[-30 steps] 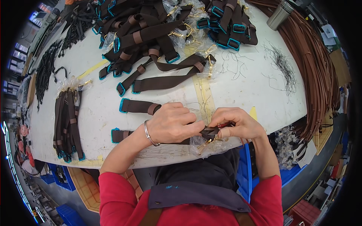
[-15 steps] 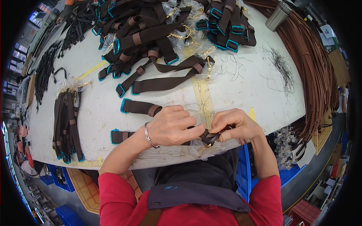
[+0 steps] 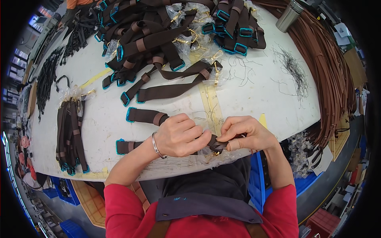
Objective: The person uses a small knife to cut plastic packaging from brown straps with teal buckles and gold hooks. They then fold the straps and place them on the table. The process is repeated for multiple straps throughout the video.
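A dark brown webbing strap is bunched between my hands near the table's front edge. My left hand is closed, its fingers curled at the strap's left side. With thumb and forefinger my right hand pinches the strap from the right. Clear plastic wrap with a bit of gold metal lies just below the fingers. A strap end with a teal-coated buckle shows left of my left forearm; whether it belongs to the held strap is hidden. Beyond my left hand lies another strap with a leather loop.
A heap of straps with teal buckles and gold hooks covers the far table. A bundled stack of straps lies left. Long brown strips hang over the right edge, near a steel flask. Loose threads are scattered on the table.
My left hand has shifted slightly left and down, and its extended forefinger has curled in. My right fingers have moved slightly left, still on the strap.
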Available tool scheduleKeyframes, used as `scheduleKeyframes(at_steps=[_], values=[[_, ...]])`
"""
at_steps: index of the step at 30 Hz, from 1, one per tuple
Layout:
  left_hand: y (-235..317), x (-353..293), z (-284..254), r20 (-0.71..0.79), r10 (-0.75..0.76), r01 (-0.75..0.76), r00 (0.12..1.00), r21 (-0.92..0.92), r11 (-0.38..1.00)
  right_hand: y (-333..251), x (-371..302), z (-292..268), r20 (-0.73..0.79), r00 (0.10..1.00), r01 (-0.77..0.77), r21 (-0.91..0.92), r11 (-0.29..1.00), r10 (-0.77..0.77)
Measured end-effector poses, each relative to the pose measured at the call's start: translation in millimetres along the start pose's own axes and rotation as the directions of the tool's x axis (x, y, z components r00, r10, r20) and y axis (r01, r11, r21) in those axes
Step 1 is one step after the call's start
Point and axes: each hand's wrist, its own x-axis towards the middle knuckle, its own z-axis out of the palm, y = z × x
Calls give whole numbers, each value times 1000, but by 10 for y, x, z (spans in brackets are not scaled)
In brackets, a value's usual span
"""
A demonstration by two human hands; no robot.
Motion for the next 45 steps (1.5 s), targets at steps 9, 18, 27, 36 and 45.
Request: scheduleKeyframes(at_steps=[9,18,27,36,45], values=[[6,-12,17,-15,-26,26,1000,-4,1000,8,-10,7,-23,997,77,-50,996,-78],[-10,-4,-16,13,-43,44,999,-65,997,74,-6,48,-79,990,117,-19,993,-119],[-9,34,-81,72,-316,311,946,65,948,151,-38,145,-444,891,56,323,945,99],[90,104,-157,61,-371,337,927,302,892,92,164,475,-567,792,-136,-526,839,-226],[-22,186,-271,395,-775,858,493,-370,358,112,348,402,-624,779,-61,-170,983,-60]])
